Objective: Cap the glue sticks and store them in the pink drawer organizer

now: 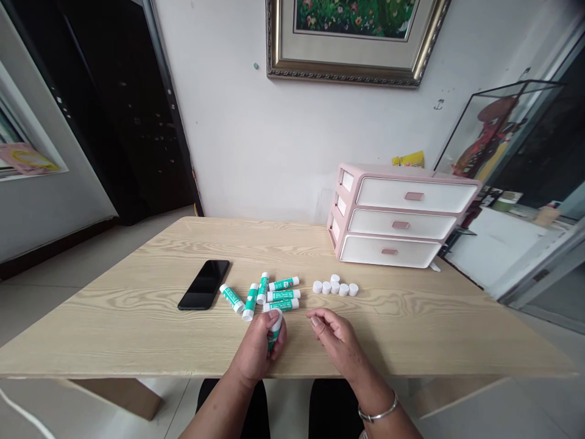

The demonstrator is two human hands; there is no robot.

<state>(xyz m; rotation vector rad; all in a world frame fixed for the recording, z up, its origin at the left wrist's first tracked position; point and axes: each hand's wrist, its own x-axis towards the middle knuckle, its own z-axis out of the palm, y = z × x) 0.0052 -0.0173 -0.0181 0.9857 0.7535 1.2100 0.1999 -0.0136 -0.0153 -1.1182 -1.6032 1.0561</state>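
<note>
My left hand (258, 344) is closed round a green and white glue stick (275, 332), held upright near the table's front edge with its white end at the top under my thumb. My right hand (336, 341) hovers to the right of it, fingers loosely bent and slightly apart, with nothing visible in them. Beyond my left hand lie several more glue sticks (283, 295), some side by side, others at an angle. A group of small white caps (335, 287) stands on the table past my right hand.
A black phone (204, 285) lies left of the glue sticks on the wooden table (137, 329). At the back right stands a pink and white drawer unit (397, 222), with a yellow packet (410, 160) behind its top. A framed picture (347, 70) hangs on the wall.
</note>
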